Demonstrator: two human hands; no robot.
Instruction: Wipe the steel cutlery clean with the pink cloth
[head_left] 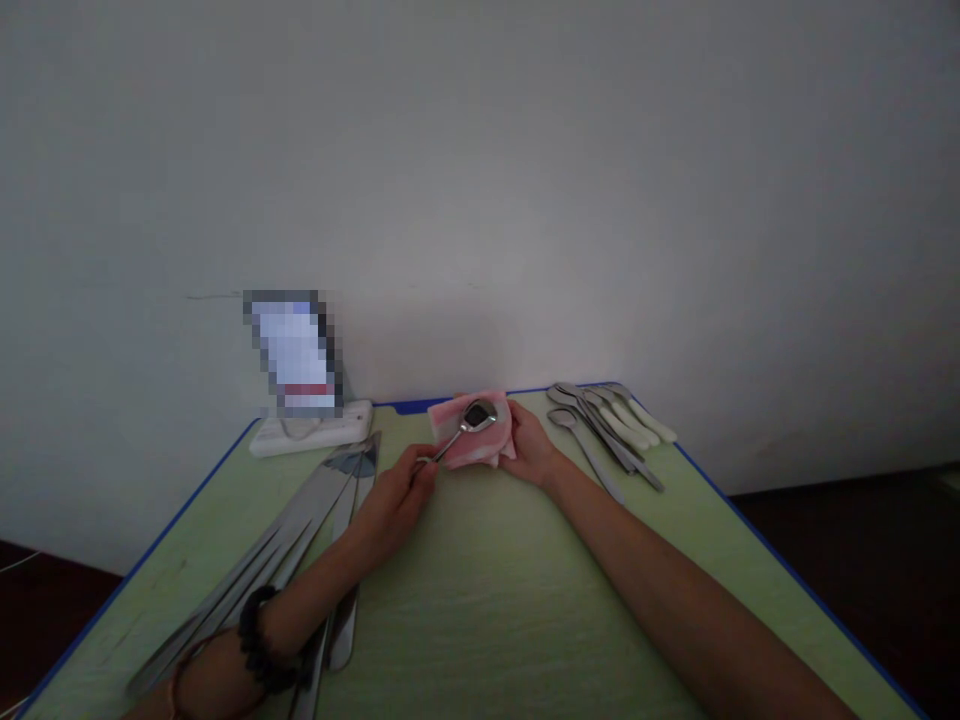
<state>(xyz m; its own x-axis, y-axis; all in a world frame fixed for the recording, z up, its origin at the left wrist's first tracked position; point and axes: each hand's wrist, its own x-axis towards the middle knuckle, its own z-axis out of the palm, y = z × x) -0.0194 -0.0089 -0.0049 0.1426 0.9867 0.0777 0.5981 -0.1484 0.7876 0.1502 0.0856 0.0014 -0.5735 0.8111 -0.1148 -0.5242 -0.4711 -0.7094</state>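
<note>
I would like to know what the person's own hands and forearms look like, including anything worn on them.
Both hands are bare, with no sleeves in view. Above the left hand sit a chunky black bracelet and, farther up, a thin reddish-brown band. The right hand shows no jewellery.

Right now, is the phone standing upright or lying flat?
Propped upright, leaning back: the phone rises above the white base at the table's far left.

Green table (487,620), blue edging, set against a plain grey wall (480,150). Far left corner: white base (311,432) bearing a tilted device (292,345), lit screen, details pixelated. Left side: long flat metal utensils (281,535), fanned, overlapping. Far right: metal cutlery (600,425), some with white handles. Floor (832,560) dark.
</note>
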